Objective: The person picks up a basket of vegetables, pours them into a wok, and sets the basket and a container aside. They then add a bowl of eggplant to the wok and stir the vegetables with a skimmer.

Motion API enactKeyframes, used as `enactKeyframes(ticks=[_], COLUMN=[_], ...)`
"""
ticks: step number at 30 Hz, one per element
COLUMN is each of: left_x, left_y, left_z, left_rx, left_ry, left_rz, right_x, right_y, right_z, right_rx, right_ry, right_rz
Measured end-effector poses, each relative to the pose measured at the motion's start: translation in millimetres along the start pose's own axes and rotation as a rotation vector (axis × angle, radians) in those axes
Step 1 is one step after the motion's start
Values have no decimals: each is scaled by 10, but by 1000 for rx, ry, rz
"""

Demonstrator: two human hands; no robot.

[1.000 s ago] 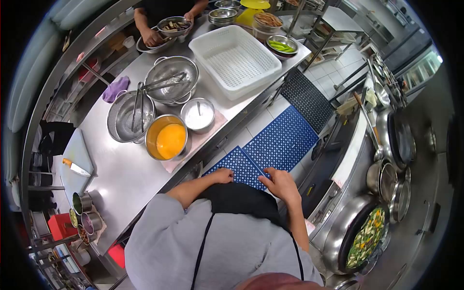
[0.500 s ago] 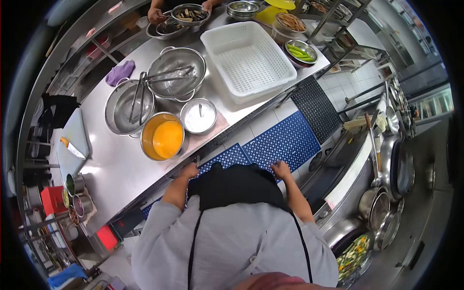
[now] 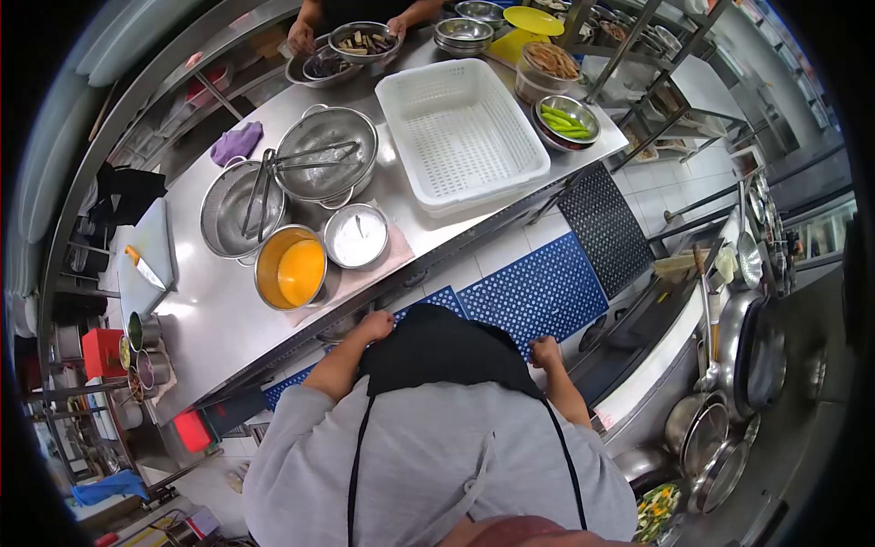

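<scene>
My left hand (image 3: 374, 325) hangs just below the front edge of the steel table (image 3: 214, 342), beside my black apron (image 3: 437, 351). Its fingers are curled, and nothing shows in them. On my other side my right hand (image 3: 545, 351) is low over the blue floor mat (image 3: 538, 284), curled into a loose fist with nothing seen in it. Nearest to my left hand on the table stand a steel pot (image 3: 264, 273) of orange liquid and a steel bowl (image 3: 383, 246) of white contents with a utensil in it. Behind them, tongs (image 3: 264, 196) lie across two strainers (image 3: 328, 150).
A white perforated basket (image 3: 474, 187) fills the table's middle, near a bowl of green peppers (image 3: 565, 118). Across the table another person's hands (image 3: 303, 38) hold bowls. A knife (image 3: 146, 269) lies on a cutting board at left. Woks and pots (image 3: 697, 424) line the right side.
My view has shifted slightly, and the table things sit a little differently in it. Both hands appear slightly further right and remain curled. The other person's hands stay at the bowls.
</scene>
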State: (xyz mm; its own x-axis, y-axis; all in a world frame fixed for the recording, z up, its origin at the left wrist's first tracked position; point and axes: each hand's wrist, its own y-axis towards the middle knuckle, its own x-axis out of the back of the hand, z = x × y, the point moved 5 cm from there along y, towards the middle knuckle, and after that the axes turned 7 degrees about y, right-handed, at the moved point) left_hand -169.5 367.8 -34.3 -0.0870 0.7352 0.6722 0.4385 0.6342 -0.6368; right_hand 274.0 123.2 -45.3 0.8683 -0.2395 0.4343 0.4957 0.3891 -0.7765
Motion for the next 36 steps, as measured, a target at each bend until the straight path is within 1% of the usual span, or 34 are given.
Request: enactKeyframes(ticks=[1,5,7,8,9,10,11,12,13,14,15,16,17,19,21,24,26,27,29,30,31,32,33,34,35,36], left_x=[28,145,220,270,369,473,533,530,513,538,519,426,337,116,-14,-500,-395,-352,-566,-634,-493,-319,-74,178,419,594], left_y=[63,300,327,325,294,234,231,198,182,136,125,169,203,257,168,454,183,57,360,479,333,215,-47,-338,-553,-665], left_z=[-52,-335,-589,-767,-989,-1284,-1524,-1744,-1990,-2226,-2382,-2475,-2519,-2597,-2629,-2302,-2528,-2623,-2494,-2430,-2557,-2716,-2964,-3198,-3375,-3498], left_rx=[-10,-64,-122,-172,-236,-355,-403,-470,-551,-611,-666,-698,-720,-884,-891,-927,-972,-992,-929,-890,-861,-829,-791,-747,-688,-740], left_ry=[8,6,27,57,97,87,91,112,146,164,189,240,289,411,564,557,604,618,432,329,293,252,204,109,-8,-148], left_rz=[7,26,51,73,97,136,149,184,234,267,313,340,367,430,567,868,925,946,1086,1146,1100,1049,994,983,942,888], right_x=[-31,-239,-370,-423,-594,-695,-719,-811,-823,-1115,-982,-1076,-1156,-1545,-1516,-1435,-1470,-1503,-1586,-1524,-1409,-1390,-1380,-1603,-1759,-1292], right_y=[3,-62,-176,-245,-128,35,-140,-196,-395,-99,-480,-479,-666,-555,-789,-939,-924,-926,-937,-1013,-1118,-1084,-1045,-696,-466,-1113], right_z=[45,351,473,513,457,329,537,587,736,590,877,869,1020,886,758,574,439,364,270,297,348,282,214,-62,-131,288], right_rx=[33,239,285,303,337,362,402,452,407,490,298,306,366,502,403,319,280,236,159,169,183,147,112,33,-33,226], right_ry=[6,-161,-195,-206,-242,-262,-440,-506,-468,-627,-535,-494,-549,-458,-322,-233,-218,-139,0,-105,-216,-233,-250,-189,-162,-454], right_rz=[-5,-73,-22,-3,96,171,249,285,330,422,377,308,366,508,492,440,412,438,503,479,457,462,467,510,568,456])
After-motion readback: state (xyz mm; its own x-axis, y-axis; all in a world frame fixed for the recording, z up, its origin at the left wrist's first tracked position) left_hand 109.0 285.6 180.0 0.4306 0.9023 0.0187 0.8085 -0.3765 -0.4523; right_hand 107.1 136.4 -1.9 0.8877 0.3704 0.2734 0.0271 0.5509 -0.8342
